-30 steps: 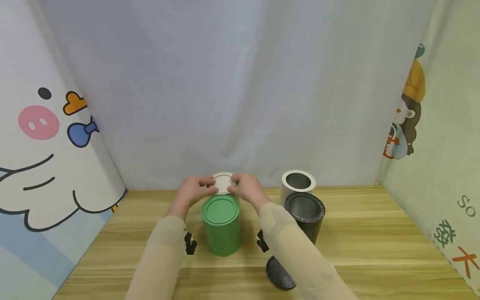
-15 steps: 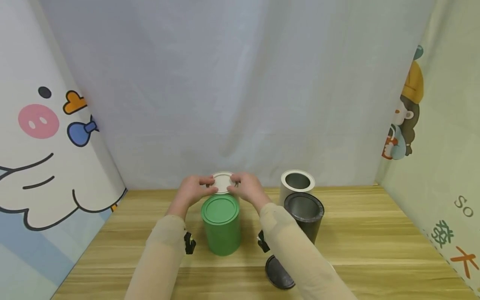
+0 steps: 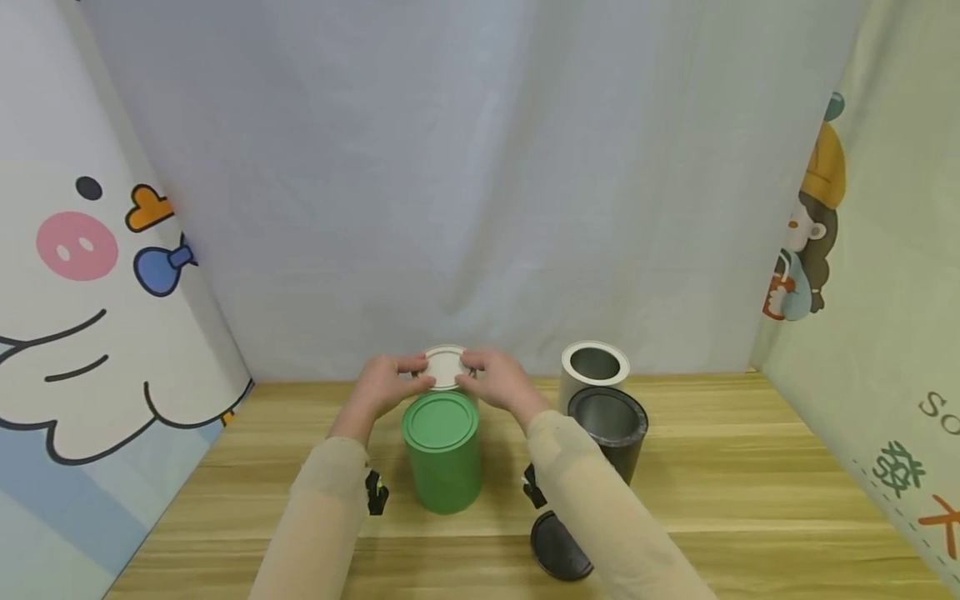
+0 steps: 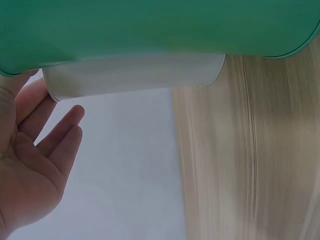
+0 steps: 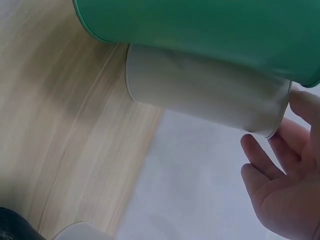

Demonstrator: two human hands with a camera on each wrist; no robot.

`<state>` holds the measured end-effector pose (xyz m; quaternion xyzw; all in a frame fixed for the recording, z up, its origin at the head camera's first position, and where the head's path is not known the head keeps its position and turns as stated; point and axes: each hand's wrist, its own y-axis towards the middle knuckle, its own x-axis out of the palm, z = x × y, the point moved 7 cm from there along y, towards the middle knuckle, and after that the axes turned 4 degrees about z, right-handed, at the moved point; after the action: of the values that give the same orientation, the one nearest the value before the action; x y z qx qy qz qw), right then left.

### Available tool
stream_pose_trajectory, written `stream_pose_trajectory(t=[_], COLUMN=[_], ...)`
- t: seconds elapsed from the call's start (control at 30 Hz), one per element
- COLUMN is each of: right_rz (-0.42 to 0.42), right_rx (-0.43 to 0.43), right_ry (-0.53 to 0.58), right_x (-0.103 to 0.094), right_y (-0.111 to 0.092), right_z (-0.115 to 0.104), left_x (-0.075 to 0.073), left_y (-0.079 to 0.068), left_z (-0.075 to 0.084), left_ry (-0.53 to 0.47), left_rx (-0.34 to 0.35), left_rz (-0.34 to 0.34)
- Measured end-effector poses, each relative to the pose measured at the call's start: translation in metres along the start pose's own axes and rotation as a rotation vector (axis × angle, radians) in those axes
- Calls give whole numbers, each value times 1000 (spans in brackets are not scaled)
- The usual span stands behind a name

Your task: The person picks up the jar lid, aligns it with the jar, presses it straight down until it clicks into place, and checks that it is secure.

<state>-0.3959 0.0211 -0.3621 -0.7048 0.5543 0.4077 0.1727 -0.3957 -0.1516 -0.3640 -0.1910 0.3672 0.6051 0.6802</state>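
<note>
Behind the green can (image 3: 442,458), which has its lid on, stands a white can (image 5: 205,90). A round white lid (image 3: 446,367) covers its top. From the left side, my left hand (image 3: 382,385) holds the lid's rim between thumb and fingers. My right hand (image 3: 502,382) grips the opposite side of the rim the same way. In the left wrist view the outer fingers of the left hand (image 4: 37,170) are spread beyond the can's top edge. The right wrist view shows the right hand (image 5: 285,175) likewise, its fingertips right at that edge.
To the right, a white can (image 3: 576,393) stands with its top uncovered. In front of it is a black can (image 3: 622,457), partly behind the right sleeve. A black lid (image 3: 558,548) lies on the wooden table (image 3: 720,467) nearer the front. A pale curtain (image 3: 480,208) hangs behind.
Both hands keep their hold at the white lid, with hardly any movement. The right forearm has shifted very slightly; the cans and the black lid stay put.
</note>
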Motion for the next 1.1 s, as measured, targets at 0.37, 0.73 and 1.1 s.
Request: stream_pose_trajectory(t=[0.37,0.73,1.1], right_rz=[52,144,230], right_rx=[-81,-163,-374], right_ry=[-31,-37,-47], right_x=[8,13,8], right_y=[-4,-12,-40], right_z=[1,8,3], left_x=[4,10,11], left_y=[-3,-5,-9], left_z=[-6,-9,-11], left_ry=[-61,-79,-118], left_rx=[21,45,134], left_rz=[58,101,161])
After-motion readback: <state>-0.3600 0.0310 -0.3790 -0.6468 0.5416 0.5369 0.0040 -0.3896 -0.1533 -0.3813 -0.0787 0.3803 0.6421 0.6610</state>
